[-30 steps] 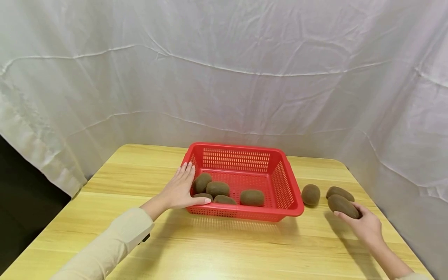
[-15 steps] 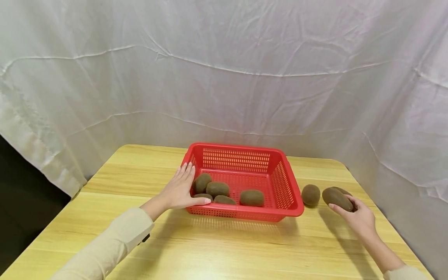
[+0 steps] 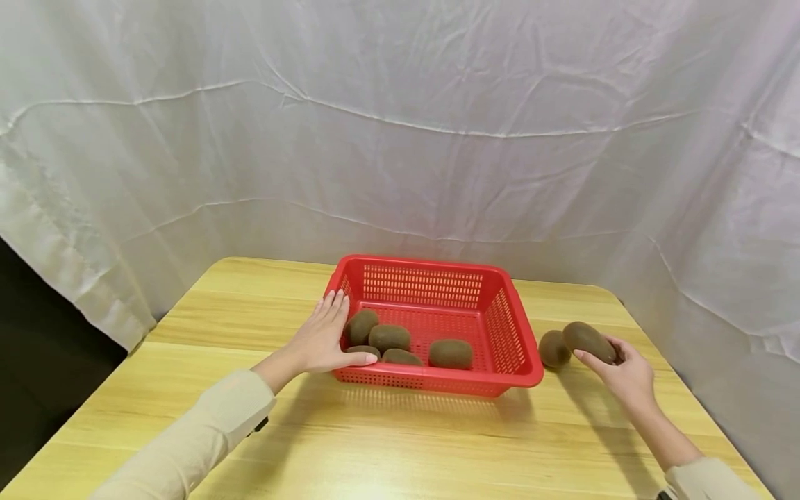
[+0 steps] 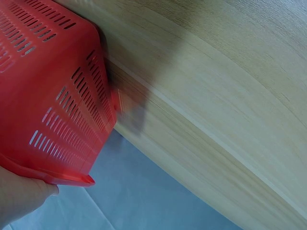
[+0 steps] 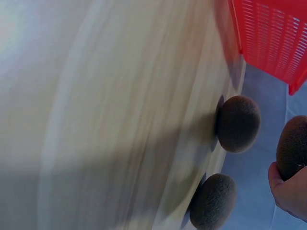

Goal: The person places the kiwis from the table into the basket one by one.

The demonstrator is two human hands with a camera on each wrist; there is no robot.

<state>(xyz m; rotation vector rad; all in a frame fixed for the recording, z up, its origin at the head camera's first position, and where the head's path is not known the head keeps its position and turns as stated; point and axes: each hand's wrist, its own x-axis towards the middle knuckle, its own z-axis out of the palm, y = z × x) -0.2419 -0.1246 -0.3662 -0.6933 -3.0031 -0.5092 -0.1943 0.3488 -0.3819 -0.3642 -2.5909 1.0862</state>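
Note:
My right hand [image 3: 630,375] grips a brown kiwifruit [image 3: 586,340], raised above the table to the right of the red basket [image 3: 431,262]. Another kiwifruit [image 3: 552,351] sits on the table beside the basket, partly overlapped by the held one. In the right wrist view a further kiwifruit [image 5: 214,201] lies on the table; my right hand hides it in the head view. Several kiwifruits [image 3: 389,337] lie inside the basket, mostly at its left. My left hand [image 3: 320,342] rests on the basket's front left corner, fingers straight over the left rim and thumb along the front rim.
A pale wooden table [image 3: 400,444] carries everything. White cloth [image 3: 400,173] hangs behind it and along its right side. The basket stands near the table's back edge, and a dark area [image 3: 37,375] shows at the far left.
My right hand has carried the kiwifruit left and slightly upward, toward the basket. The fruit lying behind it is now covered from the head view. My left hand and the basket have stayed put.

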